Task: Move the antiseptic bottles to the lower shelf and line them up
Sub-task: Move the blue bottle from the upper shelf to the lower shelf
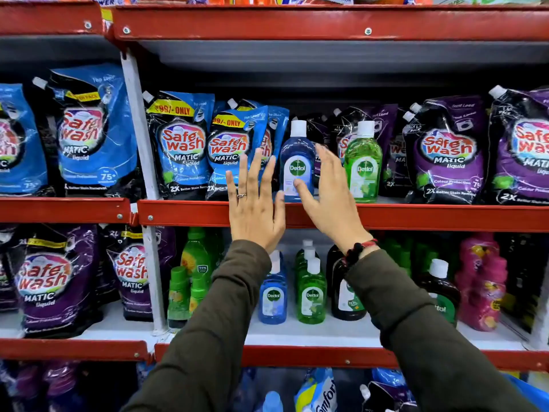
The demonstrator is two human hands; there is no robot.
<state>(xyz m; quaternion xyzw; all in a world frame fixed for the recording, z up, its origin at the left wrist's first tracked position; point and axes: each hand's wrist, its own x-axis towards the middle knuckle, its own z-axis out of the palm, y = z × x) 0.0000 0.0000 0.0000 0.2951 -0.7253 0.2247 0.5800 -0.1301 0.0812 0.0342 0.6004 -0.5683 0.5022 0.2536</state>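
- Blue bottle stands on the upper shelf, green bottle just beside.
- My left hand and right hand flank it, fingers spread, holding nothing.

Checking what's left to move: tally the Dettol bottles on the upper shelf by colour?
Blue clear-plastic Dettol bottle with white cap, between the open left hand and open right hand: 1
Green clear-plastic Dettol bottle with white cap: 1
Total: 2
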